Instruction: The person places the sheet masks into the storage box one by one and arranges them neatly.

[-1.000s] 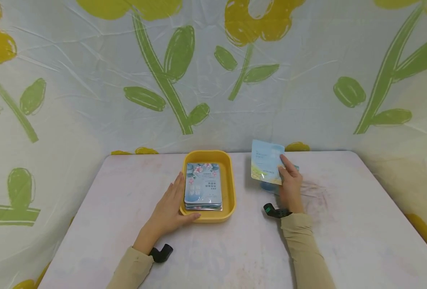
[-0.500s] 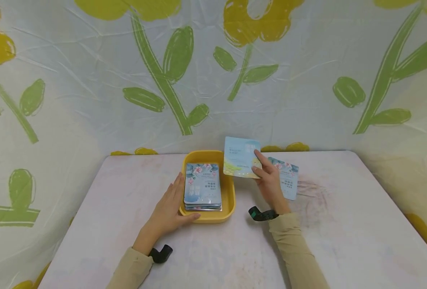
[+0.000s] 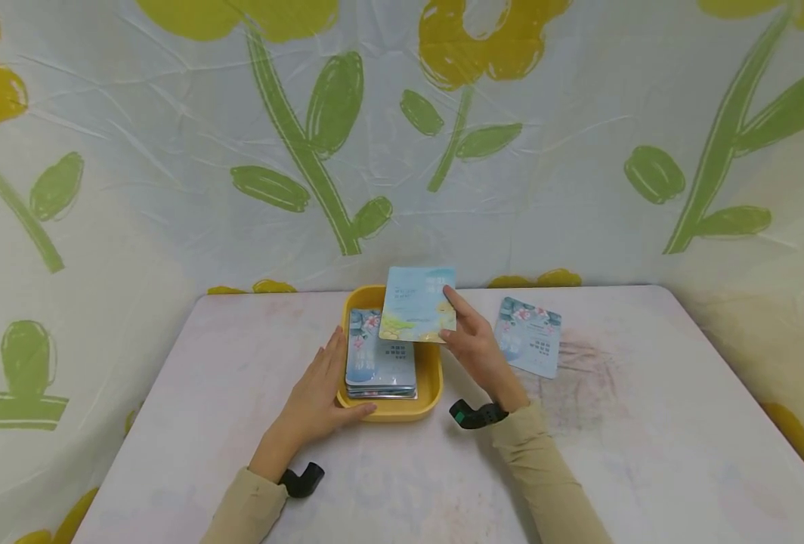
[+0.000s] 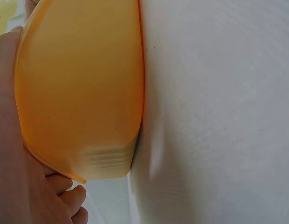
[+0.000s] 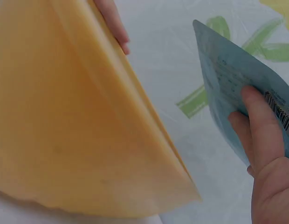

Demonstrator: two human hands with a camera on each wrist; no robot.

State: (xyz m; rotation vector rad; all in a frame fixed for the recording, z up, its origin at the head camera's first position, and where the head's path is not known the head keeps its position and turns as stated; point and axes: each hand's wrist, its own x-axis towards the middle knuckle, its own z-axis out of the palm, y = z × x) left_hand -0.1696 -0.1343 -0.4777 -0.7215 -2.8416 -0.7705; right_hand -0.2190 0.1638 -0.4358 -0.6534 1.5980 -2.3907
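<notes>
My right hand (image 3: 480, 351) pinches a flat light-blue packet (image 3: 412, 302) with a yellow-green printed lower edge, thumb on its near face. It hangs over the back of a yellow tray (image 3: 390, 415). In the right wrist view, fingers (image 5: 265, 130) press the back of the packet (image 5: 221, 70), beside a barcode. A stack of blue packets with pink flowers (image 3: 378, 370) lies in the tray, its far right part hidden by the held packet. My left hand (image 3: 310, 397) rests against the tray's left side, fingers extended, thumb at the front rim.
Another blue floral packet (image 3: 531, 340) lies flat on the white table (image 3: 633, 453), right of the tray and behind the right hand. A white cloth with printed flowers (image 3: 551, 196) hangs beyond the table's back edge.
My right hand has carried the light-blue packet leftward from above the packet on the table to over the tray, uncovering that packet. My left hand stays at the tray.
</notes>
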